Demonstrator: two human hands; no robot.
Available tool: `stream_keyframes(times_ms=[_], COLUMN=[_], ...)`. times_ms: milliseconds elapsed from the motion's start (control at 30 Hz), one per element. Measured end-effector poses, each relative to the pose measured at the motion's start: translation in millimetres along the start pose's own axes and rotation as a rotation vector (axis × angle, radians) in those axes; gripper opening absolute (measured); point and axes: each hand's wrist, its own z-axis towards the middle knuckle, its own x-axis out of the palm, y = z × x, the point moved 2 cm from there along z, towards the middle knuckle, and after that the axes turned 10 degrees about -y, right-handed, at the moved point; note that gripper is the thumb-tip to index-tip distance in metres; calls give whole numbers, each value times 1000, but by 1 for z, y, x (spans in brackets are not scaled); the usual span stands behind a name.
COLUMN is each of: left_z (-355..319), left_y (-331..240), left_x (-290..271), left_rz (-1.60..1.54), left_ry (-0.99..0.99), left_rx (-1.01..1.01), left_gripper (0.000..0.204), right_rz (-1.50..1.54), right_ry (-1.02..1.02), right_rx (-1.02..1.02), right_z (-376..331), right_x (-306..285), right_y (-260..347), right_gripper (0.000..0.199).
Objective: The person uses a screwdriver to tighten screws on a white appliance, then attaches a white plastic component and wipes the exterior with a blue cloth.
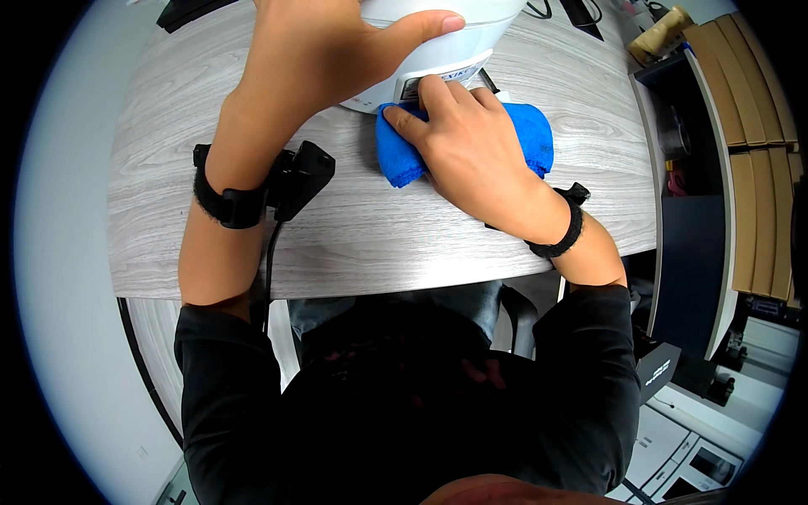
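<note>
A white, round-sided appliance [465, 40] stands at the table's far side, its upper part cut off by the frame. On its lower front is a small panel [412, 87]. My left hand [328, 46] is at its left side, thumb stretched across the white body; the other fingers are out of frame. My right hand [471, 139] is closed on a folded blue cloth [535, 139], which lies against the foot of the appliance. The index finger bends up over the panel, and the cloth shows on both sides of the hand.
The wood-grain table [353, 244] extends around the appliance, its near edge close to my body. Dark cables [539, 10] lie at the far right. Right of the table stands a dark shelf unit [694, 227] with brown cardboard boxes [762, 202]. A black wrist device [303, 181] trails a cord.
</note>
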Motion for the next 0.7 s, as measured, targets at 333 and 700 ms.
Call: stream_keyframes(times_ms=[333,700], left_z=[11,8], left_y=[8,13], left_x=[-11,-19], left_rz=[-127,-20], left_ry=[174,309], left_rx=[-148,-213], left_gripper=[42,43], right_rz=[-34,142], right_ry=[99,-19], right_rx=[0,50], right_z=[-8,-2], right_x=[3,-48], right_y=[-20,-75], right_gripper=[36,49])
